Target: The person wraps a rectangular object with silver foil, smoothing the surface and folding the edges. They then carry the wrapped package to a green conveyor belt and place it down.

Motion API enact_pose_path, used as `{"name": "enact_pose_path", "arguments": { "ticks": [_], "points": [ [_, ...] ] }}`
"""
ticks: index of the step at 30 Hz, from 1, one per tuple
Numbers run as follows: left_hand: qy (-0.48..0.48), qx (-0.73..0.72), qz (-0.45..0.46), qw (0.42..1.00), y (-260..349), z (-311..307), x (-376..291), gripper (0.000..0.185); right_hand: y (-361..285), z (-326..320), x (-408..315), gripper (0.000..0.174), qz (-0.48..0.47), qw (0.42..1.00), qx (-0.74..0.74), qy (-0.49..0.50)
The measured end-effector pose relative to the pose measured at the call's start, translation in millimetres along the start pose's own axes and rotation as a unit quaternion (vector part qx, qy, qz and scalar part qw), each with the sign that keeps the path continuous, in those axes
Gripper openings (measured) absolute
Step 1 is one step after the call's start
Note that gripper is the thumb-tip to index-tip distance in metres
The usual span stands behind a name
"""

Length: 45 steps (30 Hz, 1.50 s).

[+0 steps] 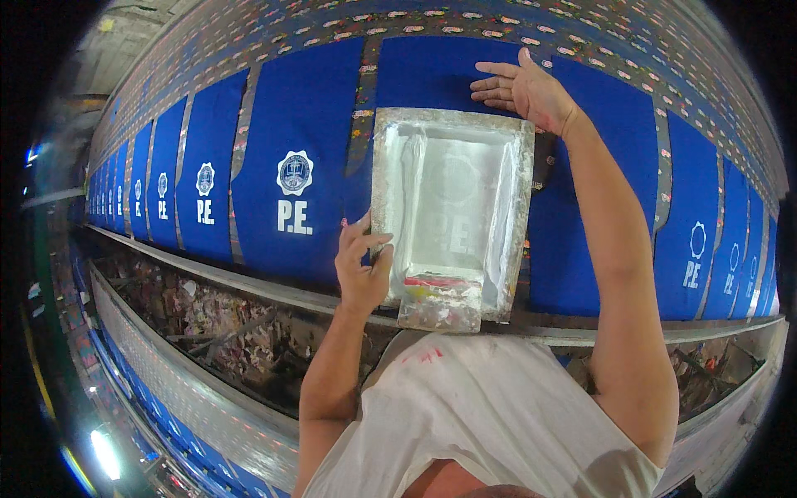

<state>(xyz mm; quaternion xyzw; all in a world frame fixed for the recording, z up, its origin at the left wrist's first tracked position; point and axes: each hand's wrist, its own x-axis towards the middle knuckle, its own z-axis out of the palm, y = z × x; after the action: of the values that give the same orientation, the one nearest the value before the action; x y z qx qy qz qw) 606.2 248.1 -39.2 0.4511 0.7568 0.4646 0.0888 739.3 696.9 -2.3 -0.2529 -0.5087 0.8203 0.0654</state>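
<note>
A screen-printing frame (522,187) lies before me over a blue fabric panel (429,75). Its pale mesh (448,199) shows a faint badge and lettering, with white ink along the inner sides. A stained squeegee (439,308) with a red strip rests at the near end of the frame. My left hand (364,267) is at the frame's left rim, fingers bent; how firmly it holds the rim cannot be told. Beyond the far right corner, my right hand (529,93) hovers above the blue panel with nothing in it, fingers apart.
To the left, several blue panels (292,112) carry a white badge and lettering. Panels (691,187) on the right show a badge outline and lettering. The long printing table (436,18) is speckled with small prints. Along its near edge, a trough (230,317) holds scraps.
</note>
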Motion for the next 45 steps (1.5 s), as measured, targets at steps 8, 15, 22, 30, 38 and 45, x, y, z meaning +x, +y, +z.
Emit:
{"name": "enact_pose_path", "arguments": {
  "ticks": [8, 15, 22, 30, 38, 45],
  "points": [
    [0.027, -0.007, 0.068, 0.997, 15, -11, -4, 0.022, 18, -8, 4, 0.097, -0.024, 1.0, 0.014, -0.003],
    [0.04, -0.072, 0.137, 0.987, 25, -19, 0, 0.022, 33, 35, -71, 0.09, -0.202, 0.929, 0.211, 0.226],
    [0.047, -0.101, 0.15, 0.982, 15, -14, 0, 0.019, 153, 119, -255, 0.059, -0.106, 0.921, -0.046, 0.373],
    [0.055, -0.061, 0.142, 0.986, 28, -17, 8, 0.012, 184, 192, -293, 0.057, -0.1, 0.936, -0.059, 0.333],
    [0.047, -0.163, 0.017, 0.985, 63, -8, 18, 0.012, 159, 168, -323, 0.066, -0.222, 0.939, -0.055, 0.259],
    [0.048, -0.229, 0.024, 0.972, 132, 131, -25, 0.016, 165, 57, -416, 0.059, -0.241, 0.911, -0.113, 0.316]
  ]
}}
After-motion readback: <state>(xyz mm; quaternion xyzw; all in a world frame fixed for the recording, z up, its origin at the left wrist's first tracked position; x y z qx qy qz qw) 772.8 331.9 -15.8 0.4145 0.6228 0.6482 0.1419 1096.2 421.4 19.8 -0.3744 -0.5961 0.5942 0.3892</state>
